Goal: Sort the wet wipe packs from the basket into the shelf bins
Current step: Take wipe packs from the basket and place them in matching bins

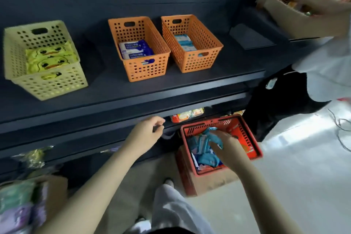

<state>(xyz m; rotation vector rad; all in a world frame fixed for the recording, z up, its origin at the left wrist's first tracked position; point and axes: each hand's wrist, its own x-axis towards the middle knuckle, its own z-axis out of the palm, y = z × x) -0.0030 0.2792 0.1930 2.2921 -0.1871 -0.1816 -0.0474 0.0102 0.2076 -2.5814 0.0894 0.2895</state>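
The right hand [223,141] is lowered into the red basket [253,151], its fingers bent down among the teal wet wipe packs [200,142]; whether one is gripped cannot be told through the blur. The basket is set on a cardboard box [212,182] on the floor. The left hand [148,132] is held loosely curled and holds nothing, near the shelf [106,85] edge. On the shelf above, a cream bin [47,81] is filled with yellow duck-print packs [49,57]. Beside it a middle orange bin [148,68] holds white-and-blue packs [135,49], and a right orange bin [197,61] holds pale blue packs [185,42]. The right end of the shelf is crowded by a second person [326,66].
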